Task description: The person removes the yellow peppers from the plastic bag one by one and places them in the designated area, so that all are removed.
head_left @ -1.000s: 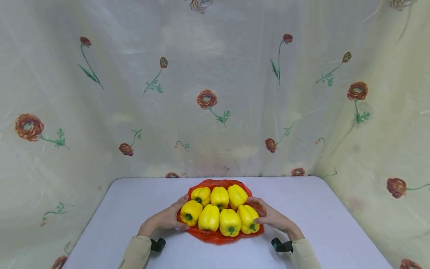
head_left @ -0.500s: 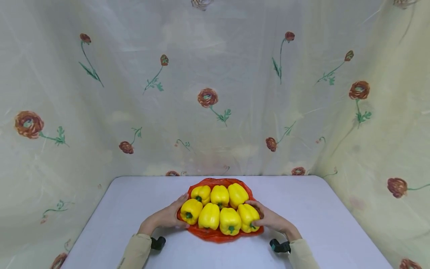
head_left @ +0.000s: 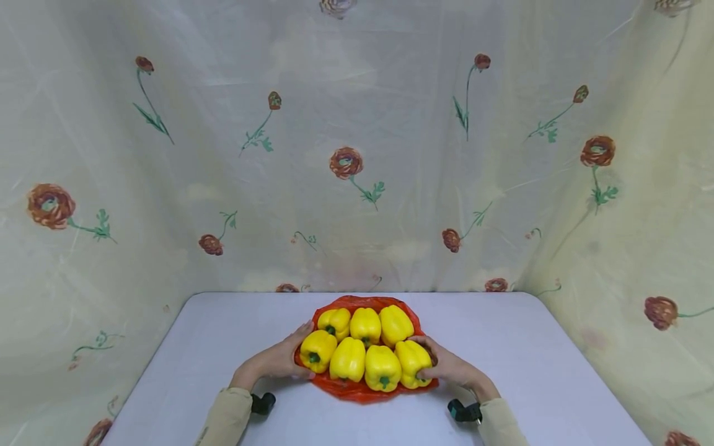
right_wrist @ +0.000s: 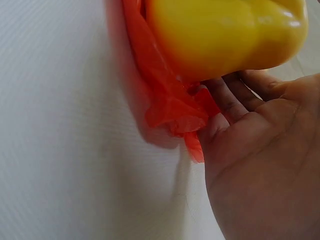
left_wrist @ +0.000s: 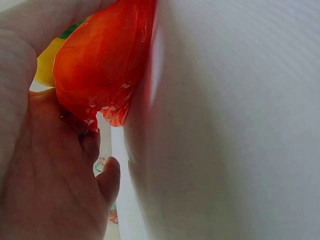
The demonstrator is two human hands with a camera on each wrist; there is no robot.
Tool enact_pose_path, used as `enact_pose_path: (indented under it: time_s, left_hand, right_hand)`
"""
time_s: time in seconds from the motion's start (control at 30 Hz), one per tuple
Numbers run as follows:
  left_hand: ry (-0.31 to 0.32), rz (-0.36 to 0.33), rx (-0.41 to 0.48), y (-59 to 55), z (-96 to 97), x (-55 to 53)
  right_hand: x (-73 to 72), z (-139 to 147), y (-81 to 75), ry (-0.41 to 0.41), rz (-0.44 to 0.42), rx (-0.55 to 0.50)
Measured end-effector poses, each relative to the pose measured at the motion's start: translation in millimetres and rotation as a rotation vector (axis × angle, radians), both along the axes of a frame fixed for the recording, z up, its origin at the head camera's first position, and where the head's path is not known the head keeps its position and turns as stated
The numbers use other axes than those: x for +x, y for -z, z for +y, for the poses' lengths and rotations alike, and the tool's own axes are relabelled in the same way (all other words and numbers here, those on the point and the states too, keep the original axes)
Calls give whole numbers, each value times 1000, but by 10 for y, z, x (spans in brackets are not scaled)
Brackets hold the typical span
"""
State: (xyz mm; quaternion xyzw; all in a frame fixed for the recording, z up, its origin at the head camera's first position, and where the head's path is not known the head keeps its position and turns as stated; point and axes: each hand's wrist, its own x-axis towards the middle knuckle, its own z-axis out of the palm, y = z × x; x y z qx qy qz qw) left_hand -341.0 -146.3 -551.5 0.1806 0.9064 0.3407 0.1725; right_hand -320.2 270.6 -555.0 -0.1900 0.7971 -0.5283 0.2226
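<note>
Several yellow bell peppers sit in two rows on a crumpled red plastic bag (head_left: 357, 391) in the head view. My left hand (head_left: 276, 360) cups the leftmost front bell pepper (head_left: 318, 347), thumb near its lower edge and fingers up its outer side. In the left wrist view, red plastic (left_wrist: 100, 57) lies between that hand and the pepper. My right hand (head_left: 456, 367) holds the rightmost front bell pepper (head_left: 411, 359), thumb at its stem end and fingers round its far side. In the right wrist view the pepper (right_wrist: 220, 37) rests against the palm side, above bunched red plastic (right_wrist: 170, 107).
A white table (head_left: 357, 427) carries the bag and peppers. Flower-printed curtains (head_left: 357, 235) hang behind it and along both sides. Black devices (head_left: 263, 404) are strapped to both wrists, close over the tabletop.
My right hand has shifted slightly left, its thumb moving further onto the rightmost pepper. The left hand, the bag and the other peppers stay in place.
</note>
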Motion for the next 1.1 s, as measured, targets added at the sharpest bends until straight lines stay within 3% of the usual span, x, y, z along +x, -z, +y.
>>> enact_pose_path:
  time_s: [0.8,1.1]
  left_hand:
    - [17,10,3,-30,-5,32]
    - [0,5,1,-35,3,35]
  right_hand:
    - [23,-6,-70,67,-19,30]
    - [50,22,-147,67,21,22]
